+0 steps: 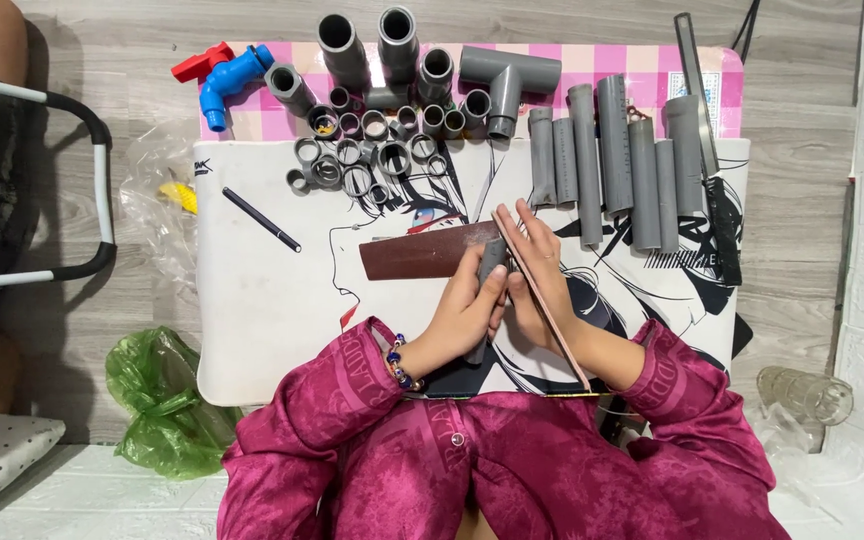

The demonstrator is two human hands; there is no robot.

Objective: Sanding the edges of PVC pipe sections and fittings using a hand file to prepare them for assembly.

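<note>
The left hand [467, 310] is closed around a short grey pipe [489, 262], its top end resting on a brown strip of sandpaper [422, 255]. The right hand [537, 275] lies flat, fingers straight, pressing a thin pinkish ruler [552, 320] against the pipe. All this sits mid-mat [252, 310], a smooth white sheet with a line drawing. Behind, cut rings [352, 165] and matte plastic fittings [402, 60] cluster; straight pipes [617, 160] lie in a row to the right. A blue tap [230, 82], a dark pen [262, 220] and a saw [707, 140] lie apart.
</note>
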